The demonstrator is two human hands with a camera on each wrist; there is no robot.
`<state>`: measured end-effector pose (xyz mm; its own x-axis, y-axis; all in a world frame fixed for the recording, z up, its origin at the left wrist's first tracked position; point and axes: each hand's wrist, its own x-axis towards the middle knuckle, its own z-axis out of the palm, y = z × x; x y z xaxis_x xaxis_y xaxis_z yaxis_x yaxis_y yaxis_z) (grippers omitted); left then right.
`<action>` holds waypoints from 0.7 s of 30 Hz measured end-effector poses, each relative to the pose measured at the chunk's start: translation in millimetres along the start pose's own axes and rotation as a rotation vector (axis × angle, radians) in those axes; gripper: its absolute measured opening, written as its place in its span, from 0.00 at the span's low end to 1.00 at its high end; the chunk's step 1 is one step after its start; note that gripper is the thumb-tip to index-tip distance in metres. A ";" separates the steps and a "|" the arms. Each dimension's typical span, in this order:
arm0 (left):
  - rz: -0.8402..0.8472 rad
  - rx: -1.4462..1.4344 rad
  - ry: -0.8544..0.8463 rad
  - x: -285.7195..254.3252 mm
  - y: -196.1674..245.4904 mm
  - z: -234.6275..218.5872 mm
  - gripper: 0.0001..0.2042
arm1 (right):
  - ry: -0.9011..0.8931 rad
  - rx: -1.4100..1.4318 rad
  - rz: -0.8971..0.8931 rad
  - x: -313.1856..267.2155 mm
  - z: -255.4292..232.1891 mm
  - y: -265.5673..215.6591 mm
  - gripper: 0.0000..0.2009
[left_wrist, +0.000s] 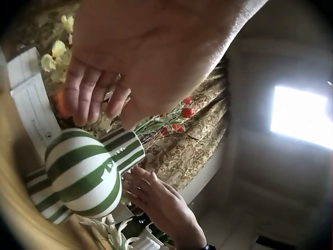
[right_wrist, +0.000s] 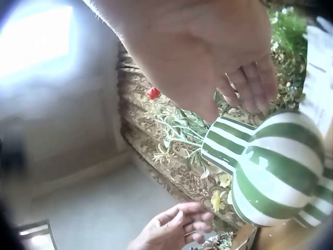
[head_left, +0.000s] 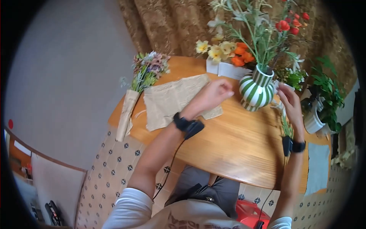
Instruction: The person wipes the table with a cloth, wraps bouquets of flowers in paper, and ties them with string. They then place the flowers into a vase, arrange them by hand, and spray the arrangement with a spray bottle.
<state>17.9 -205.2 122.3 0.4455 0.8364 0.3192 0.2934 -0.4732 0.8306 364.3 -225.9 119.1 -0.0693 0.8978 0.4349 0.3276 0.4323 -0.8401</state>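
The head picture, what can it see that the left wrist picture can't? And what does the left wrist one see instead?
Only the head view shows the wrapped bouquet, the brown paper, the blue-grey cloth and the red stool or chair under the table.

Only the left wrist view shows the bright white patch of light.

Both show the striped vase, the red flowers, the left hand and the right hand.

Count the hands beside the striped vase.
2: the left hand, to the left of the striped vase, and the right hand, to its right.
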 end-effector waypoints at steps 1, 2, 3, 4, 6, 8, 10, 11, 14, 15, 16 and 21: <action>0.003 0.102 0.026 -22.5 -17.8 -12.6 0.13 | -0.038 -0.069 0.036 -18.7 -4.5 -13.8 0.17; -0.043 0.059 0.039 -48.8 -23.1 -29.0 0.12 | -0.083 -0.066 0.139 -37.1 -7.1 -26.8 0.16; -0.051 0.157 0.099 -74.8 -32.5 -48.3 0.12 | -0.158 -0.079 0.150 -54.8 -7.5 -38.2 0.15; -0.057 0.257 0.159 -99.3 -41.3 -68.7 0.12 | -0.192 -0.122 0.234 -72.1 -2.7 -52.2 0.17; -0.301 0.325 0.376 -146.2 -47.9 -103.6 0.13 | -0.393 -0.135 0.315 -96.0 -1.7 -66.0 0.14; -0.347 0.549 0.536 -187.2 -78.3 -140.4 0.14 | -0.508 -0.236 0.293 -106.7 9.9 -67.0 0.13; -0.429 0.496 0.596 -213.0 -83.0 -157.1 0.15 | -0.560 -0.280 0.258 -106.8 25.5 -62.5 0.13; -0.434 0.499 0.599 -218.5 -82.2 -157.8 0.15 | -0.606 -0.313 0.238 -101.0 39.7 -67.6 0.14; -0.444 0.530 0.572 -231.2 -86.7 -158.0 0.15 | -0.642 -0.318 0.137 -80.2 89.4 -72.3 0.14; -0.447 0.530 0.583 -235.3 -91.0 -158.5 0.15 | -0.623 -0.286 0.064 -72.6 109.9 -71.3 0.15; -0.431 0.544 0.589 -234.8 -88.8 -155.2 0.14 | -0.636 -0.273 0.035 -65.3 132.5 -72.6 0.15; -0.256 1.050 0.740 -233.1 -93.1 -187.3 0.22 | -0.665 -0.334 -0.298 -41.9 270.4 -70.8 0.26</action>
<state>-271.7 -304.3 56.0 -0.1891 0.7280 0.6589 0.9649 0.0134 0.2621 89.2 -271.4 72.7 -0.7113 0.6558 0.2530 0.4638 0.7083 -0.5321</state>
